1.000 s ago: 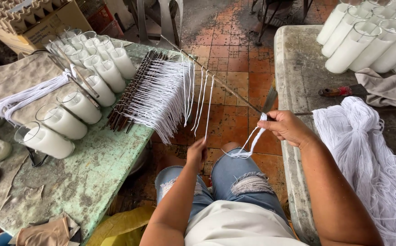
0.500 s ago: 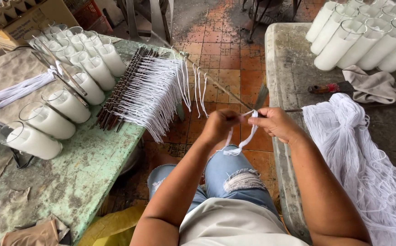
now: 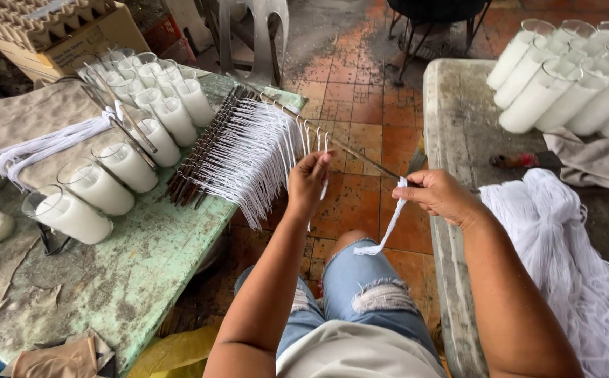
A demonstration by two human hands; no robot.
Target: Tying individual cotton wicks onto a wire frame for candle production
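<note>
Terracotta floor tiles (image 3: 360, 119) run between two worn worktables, and I am seated in the gap, looking down at my knees. My left hand (image 3: 309, 183) is raised at the near edge of the green, paint-chipped table (image 3: 143, 273), fingertips pinched on one of the white cotton wick loops (image 3: 316, 142) hanging from a thin metal rod (image 3: 360, 155). My right hand (image 3: 441, 196) grips the rod's free end, closed around it, with a white strip of wick cord (image 3: 390, 225) trailing from the fingers; I cannot quite tell whether that strip is pinched or merely draped. To do this well, I would keep the rod level, slide each loop snug against the dense row of hung wicks (image 3: 248, 157), and keep spacing even. Glass jars of white wax (image 3: 129, 150) stand along the table's far side; a loose heap of white wick string (image 3: 563, 252) lies on the grey table's near edge.
</note>
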